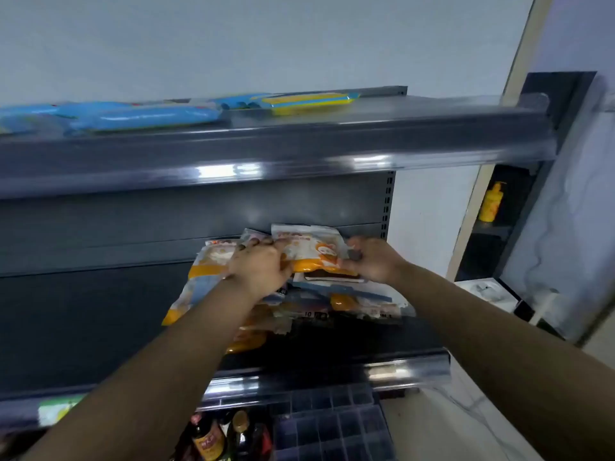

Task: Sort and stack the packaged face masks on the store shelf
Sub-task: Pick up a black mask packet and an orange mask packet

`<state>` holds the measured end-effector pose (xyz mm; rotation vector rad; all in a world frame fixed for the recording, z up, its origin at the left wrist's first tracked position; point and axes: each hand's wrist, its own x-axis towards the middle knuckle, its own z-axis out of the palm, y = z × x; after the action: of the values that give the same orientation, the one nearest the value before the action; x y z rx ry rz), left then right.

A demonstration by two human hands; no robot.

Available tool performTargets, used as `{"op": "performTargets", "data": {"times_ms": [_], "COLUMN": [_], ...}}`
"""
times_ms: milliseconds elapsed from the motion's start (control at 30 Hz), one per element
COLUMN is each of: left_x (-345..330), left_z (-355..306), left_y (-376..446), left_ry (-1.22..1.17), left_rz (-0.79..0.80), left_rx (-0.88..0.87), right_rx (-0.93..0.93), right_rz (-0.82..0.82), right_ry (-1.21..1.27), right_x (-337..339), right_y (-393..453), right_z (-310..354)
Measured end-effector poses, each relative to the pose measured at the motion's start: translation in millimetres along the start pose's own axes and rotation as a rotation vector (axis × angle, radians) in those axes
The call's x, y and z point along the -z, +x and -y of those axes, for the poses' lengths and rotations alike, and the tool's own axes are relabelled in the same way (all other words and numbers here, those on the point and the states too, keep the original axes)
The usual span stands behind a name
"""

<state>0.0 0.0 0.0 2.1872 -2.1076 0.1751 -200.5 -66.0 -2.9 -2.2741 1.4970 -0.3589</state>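
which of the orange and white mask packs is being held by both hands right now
The orange and white mask pack standing highest at the back, gripped between the left hand and right hand; the others lie flat below.

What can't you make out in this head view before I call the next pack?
- Pack print: motion blur, and both hands, left and right, cover its ends.
- Pile count: packs overlap, hands and forearms hide part.
- Top-shelf blue packs: blurred, cut off at the left edge.
- Bottles below: cut off by the bottom edge, labels unreadable.
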Motion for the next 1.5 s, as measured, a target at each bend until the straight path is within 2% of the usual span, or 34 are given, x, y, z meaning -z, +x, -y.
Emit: {"op": "performTargets", "data": {"times_ms": [200,333,433,600,767,900,1067,1267,1500], "left_x": [-18.3,-25.9,-27.6,-22.9,-12.8,-18.1,-36.8,-50.9,-55.1], "left_z": [11.2,12.6,10.2,6.0,-14.1,-38.3,-65.2,-76.4,-85.0], "left_y": [25.8,33.8,34.0,32.3,30.0,35.6,43.4,52.0,50.8], "left_ry": [-0.017,-0.017,-0.022,-0.081,-0.127,-0.145,-0.098,-0.03,-0.046], "left_rz": [0.03,0.022,0.024,-0.024,-0.093,-0.067,0.025,0.116,0.095], "left_rx": [0.002,-0.013,-0.022,0.016,0.089,0.125,0.172,0.28,0.306], "right_rx": [-0.115,-0.225,-0.282,-0.295,-0.216,-0.259,-0.339,-0.366,-0.387], "right_rz": [0.034,-0.008,-0.111,-0.22,-0.268,-0.353,-0.296,-0.198,-0.131], "right_ry": [0.124,0.357,0.564,0.767,1.24,1.443,1.467,1.42,1.376], "right_x": [-10.5,-18.2,-24.2,-21.8,-5.9,14.3,26.8,19.3,-2.2], "right_y": [30.2,49.3,58.8,69.4,57.7,41.4,23.9,19.4,25.8], "right_z": [3.3,1.0,-0.1,-4.1,-41.1,-88.2,-129.7,-148.0,-162.2]}}
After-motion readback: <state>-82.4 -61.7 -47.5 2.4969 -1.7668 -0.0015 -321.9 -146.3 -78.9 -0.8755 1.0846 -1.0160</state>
